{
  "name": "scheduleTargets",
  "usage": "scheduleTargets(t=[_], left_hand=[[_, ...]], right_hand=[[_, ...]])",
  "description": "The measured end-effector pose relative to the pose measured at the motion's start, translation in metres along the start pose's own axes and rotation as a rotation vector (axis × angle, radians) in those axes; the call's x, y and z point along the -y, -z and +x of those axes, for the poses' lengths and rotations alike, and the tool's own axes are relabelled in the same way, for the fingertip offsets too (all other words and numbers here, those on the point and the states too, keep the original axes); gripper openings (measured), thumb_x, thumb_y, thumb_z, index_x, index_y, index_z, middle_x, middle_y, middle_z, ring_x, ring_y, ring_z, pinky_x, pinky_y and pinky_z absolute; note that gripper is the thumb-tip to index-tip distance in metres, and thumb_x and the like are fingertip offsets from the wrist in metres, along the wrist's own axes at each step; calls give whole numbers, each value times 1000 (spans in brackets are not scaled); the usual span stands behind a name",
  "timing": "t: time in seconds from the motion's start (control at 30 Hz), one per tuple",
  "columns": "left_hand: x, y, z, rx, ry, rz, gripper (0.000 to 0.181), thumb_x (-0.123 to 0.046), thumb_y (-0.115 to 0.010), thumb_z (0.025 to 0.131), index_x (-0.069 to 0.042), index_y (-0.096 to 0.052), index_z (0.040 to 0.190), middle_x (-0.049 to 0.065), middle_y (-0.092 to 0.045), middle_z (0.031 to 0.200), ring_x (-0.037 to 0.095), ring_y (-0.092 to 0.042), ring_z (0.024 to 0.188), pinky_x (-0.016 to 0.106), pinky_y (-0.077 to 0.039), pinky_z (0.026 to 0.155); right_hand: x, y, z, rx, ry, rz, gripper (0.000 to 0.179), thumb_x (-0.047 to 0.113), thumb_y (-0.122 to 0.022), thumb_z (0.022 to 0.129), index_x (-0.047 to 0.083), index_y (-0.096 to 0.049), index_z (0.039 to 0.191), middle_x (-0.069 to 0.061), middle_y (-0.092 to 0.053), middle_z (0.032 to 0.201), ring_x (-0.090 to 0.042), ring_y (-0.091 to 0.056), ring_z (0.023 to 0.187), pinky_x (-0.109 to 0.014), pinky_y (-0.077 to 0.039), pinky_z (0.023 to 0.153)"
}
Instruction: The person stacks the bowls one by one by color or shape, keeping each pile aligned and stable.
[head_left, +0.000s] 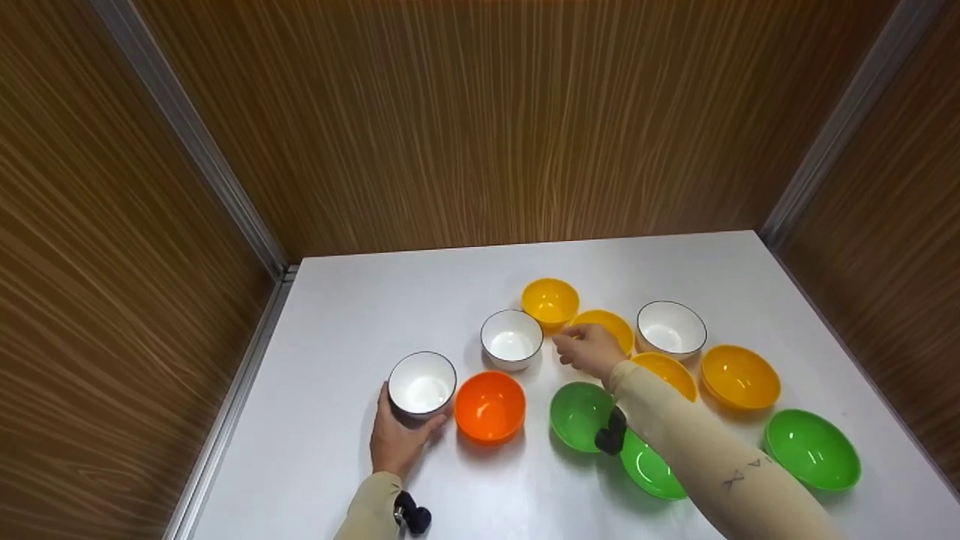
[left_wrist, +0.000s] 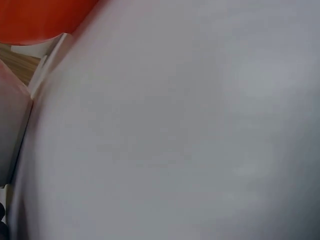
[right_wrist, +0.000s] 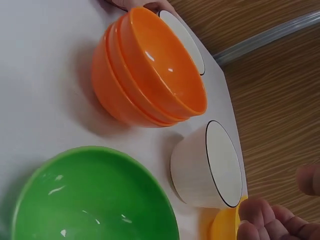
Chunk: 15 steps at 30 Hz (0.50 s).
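Note:
At the left of the head view, my left hand [head_left: 396, 444] grips a white bowl [head_left: 422, 384] with a dark rim, fingers and thumb around its sides. Just right of it stand orange bowls [head_left: 490, 409]; the right wrist view shows them as a stack of three. My right hand [head_left: 592, 350] hovers by a yellow bowl [head_left: 613, 324], its fingers loosely bent and holding nothing. Left of those fingers is a second white bowl [head_left: 511, 341], apart from them. The left wrist view has only a blurred pale surface and part of an orange bowl [left_wrist: 40, 20].
A small yellow bowl [head_left: 550, 301] stands behind. On the right are a white bowl [head_left: 671, 330], yellow bowls [head_left: 740, 377] and a green bowl [head_left: 812, 450]. More green bowls [head_left: 579, 416] sit below my right forearm. Wood-patterned walls [head_left: 480, 127] enclose the white table [head_left: 315, 390].

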<state>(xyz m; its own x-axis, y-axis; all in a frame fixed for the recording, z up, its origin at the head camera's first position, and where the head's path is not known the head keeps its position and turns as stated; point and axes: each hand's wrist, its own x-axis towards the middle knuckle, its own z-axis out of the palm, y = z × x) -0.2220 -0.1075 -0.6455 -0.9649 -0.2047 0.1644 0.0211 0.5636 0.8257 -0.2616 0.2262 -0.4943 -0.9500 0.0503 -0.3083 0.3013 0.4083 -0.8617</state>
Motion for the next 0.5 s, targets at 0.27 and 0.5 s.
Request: scheduleTargets(t=[0.27, 0.5], left_hand=[[-1, -1, -3, -22, 45, 10, 118, -62, -83, 59, -14, -25, 151, 13, -40, 148, 29, -39, 134, 46, -32, 111], [0, 0, -3, -20, 44, 5, 117, -64, -80, 60, -15, -27, 151, 12, -42, 147, 28, -40, 133, 45, -32, 111]], right_hand=[[0, -14, 18, 47, -71, -35, 49, 34, -58, 94, -4, -56, 125, -20, -65, 113, -25, -66, 93, -38, -54, 84], [0, -28, 33, 43, -171, -67, 43, 34, -58, 94, 1, -58, 121, -17, -64, 113, -23, -64, 90, -37, -54, 82]])
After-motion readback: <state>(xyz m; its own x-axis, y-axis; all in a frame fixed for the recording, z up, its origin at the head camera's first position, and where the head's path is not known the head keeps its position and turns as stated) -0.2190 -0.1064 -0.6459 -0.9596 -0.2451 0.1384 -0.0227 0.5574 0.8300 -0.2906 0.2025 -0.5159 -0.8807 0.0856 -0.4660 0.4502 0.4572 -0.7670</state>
